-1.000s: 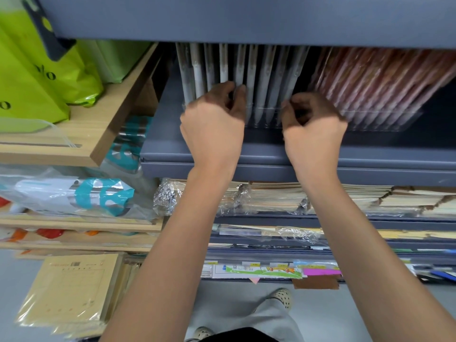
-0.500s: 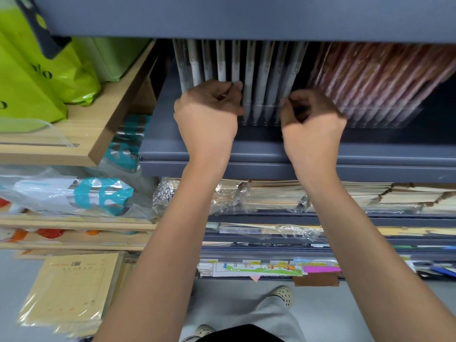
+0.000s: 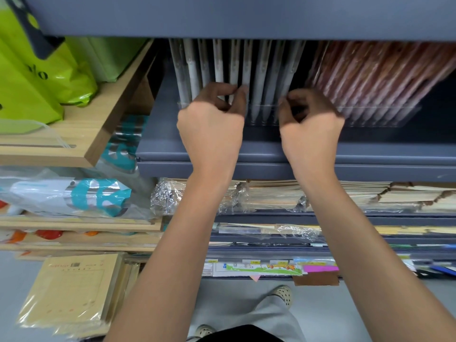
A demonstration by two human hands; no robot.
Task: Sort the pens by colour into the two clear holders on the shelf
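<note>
White pens [image 3: 260, 70] stand in a row in the left clear holder [image 3: 264, 114] on the dark grey shelf [image 3: 394, 154]. Red-brown pens [image 3: 370, 72] fill the right clear holder [image 3: 385, 118] beside it. My left hand [image 3: 212, 124] reaches into the white row, and its thumb and forefinger pinch one white pen near its lower end. My right hand [image 3: 311, 124] is at the gap between the two holders with its fingers curled tight. Nothing shows between those fingers, and the hand hides the pens behind it.
The shelf above [image 3: 246, 16] overhangs the pens closely. Green bags [image 3: 37, 77] sit on a wooden shelf at left. Wrapped paper stacks [image 3: 271, 193] lie on the shelf below, with envelopes [image 3: 74, 290] lower left.
Both hands have dropped slightly toward the front wall of the holders. The left thumb and forefinger have closed on a white pen. The right fingers have curled tighter.
</note>
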